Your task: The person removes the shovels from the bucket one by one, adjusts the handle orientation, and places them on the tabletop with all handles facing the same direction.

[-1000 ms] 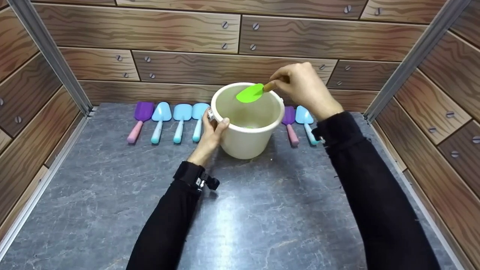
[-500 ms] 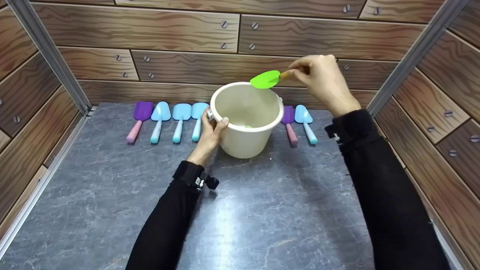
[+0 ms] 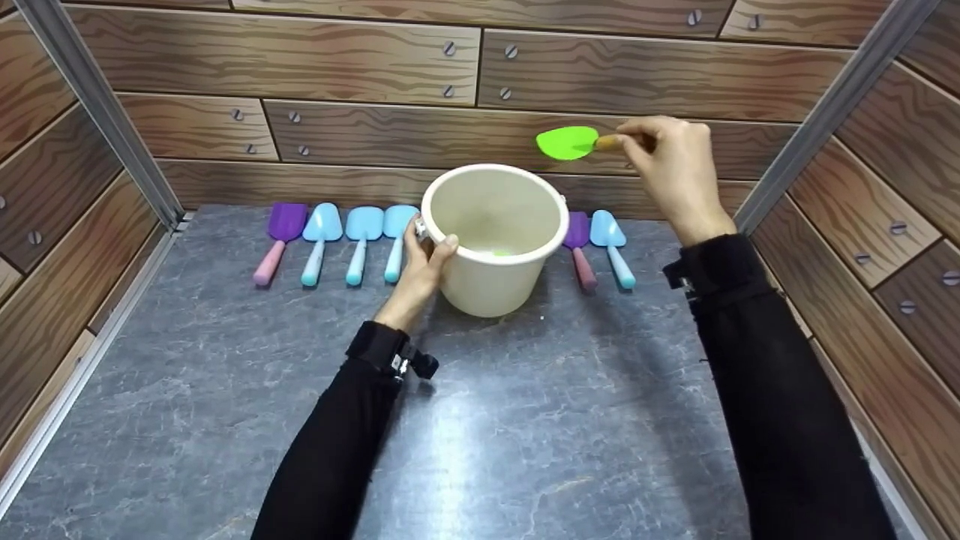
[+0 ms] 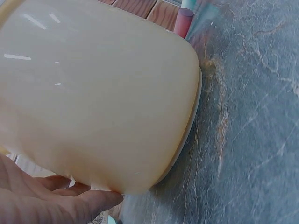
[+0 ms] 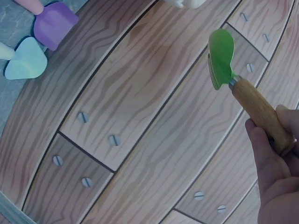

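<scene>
My right hand pinches the end of the wooden handle of a small hand trowel with a green blade. It is held up in the air, right of and above the rim of a cream bucket, with the blade pointing left. The left hand grips the bucket's left side, thumb near the rim and fingers spread along the wall. In the left wrist view, those fingers touch the outside wall. Something green shows low inside the bucket; its shape is mostly hidden by the rim.
Left of the bucket lie a purple shovel with pink handle and several blue ones, the rightmost partly behind the left hand. To its right are another purple shovel and a blue one. Wood-patterned walls enclose the grey tabletop.
My right hand has lifted the green trowel from over the bucket's mouth up and to the right, clear of the rim. The left hand and bucket have stayed put.
</scene>
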Demonstrator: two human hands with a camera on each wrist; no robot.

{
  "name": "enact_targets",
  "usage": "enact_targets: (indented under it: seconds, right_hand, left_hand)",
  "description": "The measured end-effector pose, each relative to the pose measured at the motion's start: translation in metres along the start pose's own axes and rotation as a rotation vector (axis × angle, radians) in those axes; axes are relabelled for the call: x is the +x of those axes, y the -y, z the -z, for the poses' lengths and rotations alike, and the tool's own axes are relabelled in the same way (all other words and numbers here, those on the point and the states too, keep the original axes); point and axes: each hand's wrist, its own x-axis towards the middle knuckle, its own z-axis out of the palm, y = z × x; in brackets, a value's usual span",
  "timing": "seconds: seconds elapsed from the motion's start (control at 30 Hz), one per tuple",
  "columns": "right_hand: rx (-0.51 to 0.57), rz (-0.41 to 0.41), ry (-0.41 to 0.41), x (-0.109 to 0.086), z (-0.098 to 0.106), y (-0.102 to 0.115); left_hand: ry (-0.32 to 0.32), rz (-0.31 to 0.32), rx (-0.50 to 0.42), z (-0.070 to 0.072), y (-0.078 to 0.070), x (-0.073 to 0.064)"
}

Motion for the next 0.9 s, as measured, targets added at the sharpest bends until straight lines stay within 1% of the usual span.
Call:
enact_targets:
  seconds: [0.1, 0.13, 0.2, 0.3, 0.37, 0.43, 0.53, 0.6, 0.7, 0.8, 0.9]
  right_hand:
    - [0.013, -0.054, -0.037, -0.004, 0.0, -0.006]
    - [0.018, -0.072, -0.047, -0.005, 0.0, -0.008]
    - [0.025, -0.106, -0.064, -0.008, 0.0, -0.012]
    - [0.031, -0.147, -0.086, -0.013, 0.001, -0.019]
    - [0.033, -0.168, -0.098, -0.016, 0.001, -0.024]
    - [0.03, -0.184, -0.11, -0.019, 0.0, -0.029]
    - [0.021, -0.201, -0.134, -0.024, -0.001, -0.039]
    - [0.01, -0.213, -0.146, -0.028, -0.003, -0.046]
    - [-0.004, -0.235, -0.162, -0.032, -0.005, -0.056]
    - [-0.017, -0.262, -0.169, -0.036, -0.007, -0.065]
    - [-0.023, -0.285, -0.179, -0.041, -0.008, -0.074]
  left_hand:
    - [0.002, -0.004, -0.027, -0.001, -0.001, 0.0]
    - [-0.005, -0.007, -0.019, -0.001, 0.0, 0.001]
    - [0.004, -0.012, -0.052, -0.001, -0.001, 0.0]
    - [-0.007, -0.009, -0.031, 0.0, 0.004, 0.003]
    - [0.008, -0.005, -0.049, 0.0, 0.003, 0.002]
    - [0.006, -0.007, -0.035, 0.0, 0.003, 0.001]
    - [0.025, -0.019, -0.062, -0.001, -0.001, -0.003]
    - [0.021, -0.023, -0.055, -0.001, -0.001, -0.005]
    - [0.023, -0.017, -0.059, 0.0, 0.0, -0.003]
    - [0.001, -0.002, -0.011, 0.001, 0.004, 0.001]
    - [0.006, 0.004, -0.014, 0.002, 0.005, 0.004]
